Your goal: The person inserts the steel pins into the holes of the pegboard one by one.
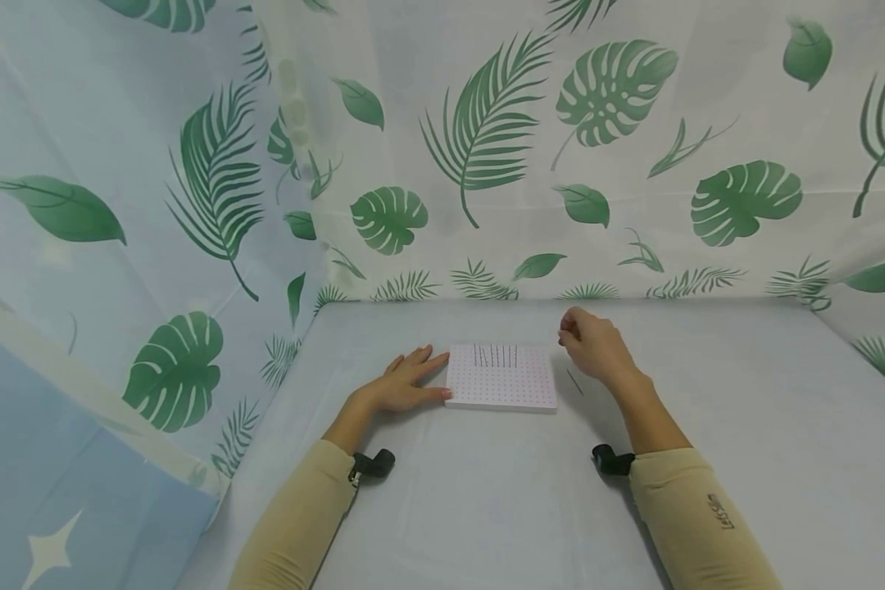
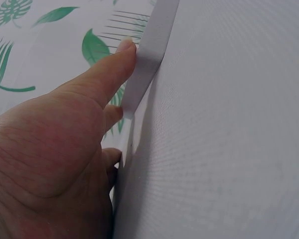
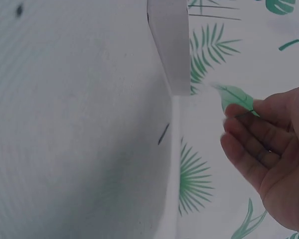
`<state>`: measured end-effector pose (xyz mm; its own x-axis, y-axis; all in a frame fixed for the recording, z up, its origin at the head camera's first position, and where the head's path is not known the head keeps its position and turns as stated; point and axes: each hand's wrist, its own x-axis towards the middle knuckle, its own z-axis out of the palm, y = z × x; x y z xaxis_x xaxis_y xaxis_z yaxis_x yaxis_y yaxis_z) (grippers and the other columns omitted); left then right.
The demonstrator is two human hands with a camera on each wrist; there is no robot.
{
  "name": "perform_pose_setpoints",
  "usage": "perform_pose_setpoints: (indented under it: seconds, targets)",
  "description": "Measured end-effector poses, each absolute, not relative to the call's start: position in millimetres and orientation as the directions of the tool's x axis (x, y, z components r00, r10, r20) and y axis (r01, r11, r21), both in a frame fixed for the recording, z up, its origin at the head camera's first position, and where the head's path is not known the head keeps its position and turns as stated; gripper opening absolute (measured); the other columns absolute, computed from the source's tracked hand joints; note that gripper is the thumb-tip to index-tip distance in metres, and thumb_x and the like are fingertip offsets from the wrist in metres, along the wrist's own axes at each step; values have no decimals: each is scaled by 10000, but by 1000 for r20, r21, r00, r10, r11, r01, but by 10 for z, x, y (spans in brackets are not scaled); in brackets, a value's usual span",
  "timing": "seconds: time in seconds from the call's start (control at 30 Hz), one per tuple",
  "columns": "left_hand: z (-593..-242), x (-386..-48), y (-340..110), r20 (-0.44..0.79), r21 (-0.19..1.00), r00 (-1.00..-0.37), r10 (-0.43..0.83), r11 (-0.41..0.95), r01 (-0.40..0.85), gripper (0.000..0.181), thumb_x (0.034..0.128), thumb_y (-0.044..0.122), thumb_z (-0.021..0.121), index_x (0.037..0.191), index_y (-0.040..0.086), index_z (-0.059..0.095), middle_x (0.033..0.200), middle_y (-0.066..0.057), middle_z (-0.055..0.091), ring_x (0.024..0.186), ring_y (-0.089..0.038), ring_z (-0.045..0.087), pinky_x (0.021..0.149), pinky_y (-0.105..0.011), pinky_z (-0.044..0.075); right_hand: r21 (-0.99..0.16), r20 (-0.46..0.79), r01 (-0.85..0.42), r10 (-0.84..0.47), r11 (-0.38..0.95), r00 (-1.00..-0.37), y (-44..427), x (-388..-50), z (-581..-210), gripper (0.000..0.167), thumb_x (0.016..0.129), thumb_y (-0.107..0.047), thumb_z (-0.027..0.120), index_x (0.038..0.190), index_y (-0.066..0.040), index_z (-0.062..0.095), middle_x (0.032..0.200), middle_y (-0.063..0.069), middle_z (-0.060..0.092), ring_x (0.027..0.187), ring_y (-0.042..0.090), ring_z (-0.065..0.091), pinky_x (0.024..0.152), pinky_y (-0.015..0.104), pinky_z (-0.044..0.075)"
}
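Observation:
A white board point(image 1: 501, 395) with a grid of small holes lies on the table. Several thin dark pins point(image 1: 496, 356) stand in a row along its far side, one leaning. My left hand point(image 1: 406, 383) rests at the board's left edge, fingers spread and thumb touching the near corner; the left wrist view shows the thumb point(image 2: 120, 59) against the side wall. Just right of the board, my right hand point(image 1: 592, 342) is raised above the table. It pinches a thin dark pin point(image 3: 245, 113) between thumb and index finger, the other fingers loosely curled.
One loose dark pin point(image 1: 575, 382) lies on the white tabletop point(image 1: 487, 500) to the right of the board, below my right hand. A leaf-patterned curtain point(image 1: 501, 164) hangs behind the table and along the left side.

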<state>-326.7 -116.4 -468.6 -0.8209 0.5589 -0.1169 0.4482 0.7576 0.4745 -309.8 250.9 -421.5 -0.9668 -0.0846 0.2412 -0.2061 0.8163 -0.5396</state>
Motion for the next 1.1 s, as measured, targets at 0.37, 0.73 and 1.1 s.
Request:
perform_pose_setpoints:
  seconds: [0.37, 0.73, 1.1]
  targets:
    - [-4684, -3272, -1159, -117, 478, -816, 566, 752, 453, 851, 967, 682, 567, 1664, 292, 272, 1760, -113, 104, 1641, -301, 28, 1312, -550, -19, -557, 268, -255, -120, 790, -956, 2419, -3087, -4209, 46, 1054, -98, 588, 1085, -69, 605, 975, 151, 739, 862, 275, 717, 672, 330, 525]
    - [-4691, -3284, -1160, -121, 473, -818, 562, 757, 450, 851, 966, 696, 556, 1665, 307, 265, 1762, -102, 97, 1642, -288, 21, 1314, -544, -18, -580, 292, -295, -144, 759, -945, 2381, -3079, -4195, 66, 1049, -75, 602, 1106, -42, 608, 994, 176, 753, 869, 278, 736, 675, 339, 543]
    - [-4673, -3274, -1154, -119, 474, -817, 564, 755, 453, 845, 971, 683, 560, 1665, 301, 265, 1762, -105, 95, 1642, -293, 24, 1313, -549, -17, -620, 269, -280, -136, 733, -953, 2312, -3096, -4240, 56, 1043, -72, 616, 1096, -56, 613, 988, 155, 751, 872, 255, 732, 712, 324, 566]
